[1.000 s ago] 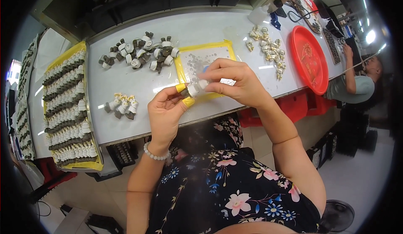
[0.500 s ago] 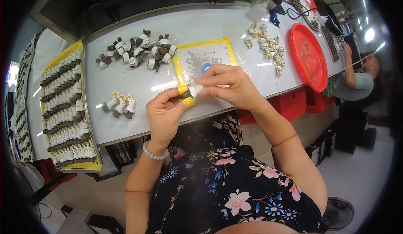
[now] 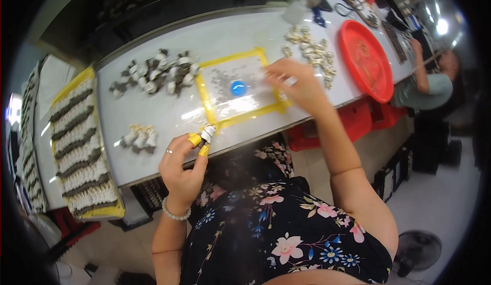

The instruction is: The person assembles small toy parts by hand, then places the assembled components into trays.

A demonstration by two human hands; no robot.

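Between its yellow-taped thumb and finger, my left hand point(image 3: 180, 168) pinches a small white figurine body with a dark base point(image 3: 207, 133), over the table's front edge. My right hand point(image 3: 299, 86) is apart from it, smeared by motion, above the right side of a yellow-taped square mat point(image 3: 244, 112). A whitish spot shows at its fingers, too blurred to identify. The small white-and-gold pieces point(image 3: 311, 52) lie just beyond that hand. On the mat are small grey dots and a blue round object point(image 3: 238, 88). A few gold-topped figurines point(image 3: 139, 138) lie left of my left hand.
Several dark-and-white figurine bodies point(image 3: 153, 72) are heaped at the back left. A yellow-edged tray point(image 3: 76, 131) of figurine rows stands at the left. A red oval basin point(image 3: 365, 62) sits at the right. Beyond it is another person point(image 3: 429, 88).
My hands have come apart. The right has let go of the figurine body and moved right and away from me; the left has drawn left and nearer, keeping the body. The whole view has shifted slightly.
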